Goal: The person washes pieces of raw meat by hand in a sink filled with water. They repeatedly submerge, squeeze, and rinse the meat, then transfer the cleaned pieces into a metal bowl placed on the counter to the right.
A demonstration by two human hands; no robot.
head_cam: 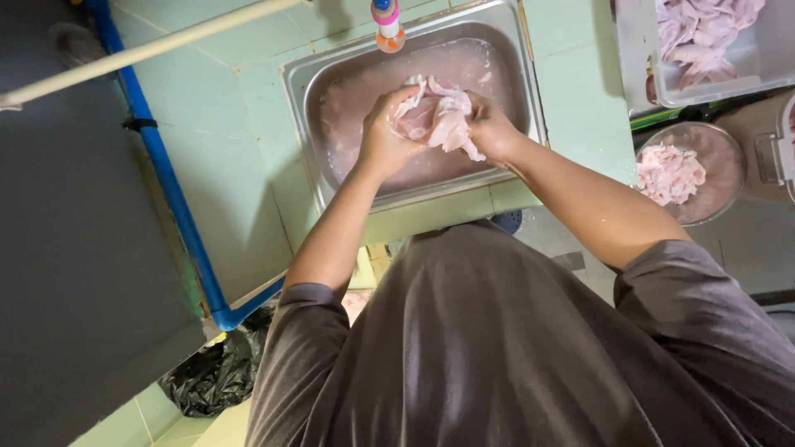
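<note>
Both hands gripping a pale pink raw meat piece (437,120) over the steel sink (331,70): left hand (383,132) & right hand (490,128) are closing round it, under the tap (387,23). More meat is sitting in a round bowl (719,157) & tray (642,50) on the right.

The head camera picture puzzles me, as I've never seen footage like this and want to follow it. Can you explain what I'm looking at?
The camera sits on a person's head and looks straight down, so you see their grey shirt and both arms reaching forward. No machine is involved, only two bare hands. The left hand and right hand together grip a piece of pale pink raw meat over a steel sink holding cloudy water, under a tap. The sink is set in a pale green tiled counter. To the right stand a round metal bowl and a tray, both holding more meat.
</note>
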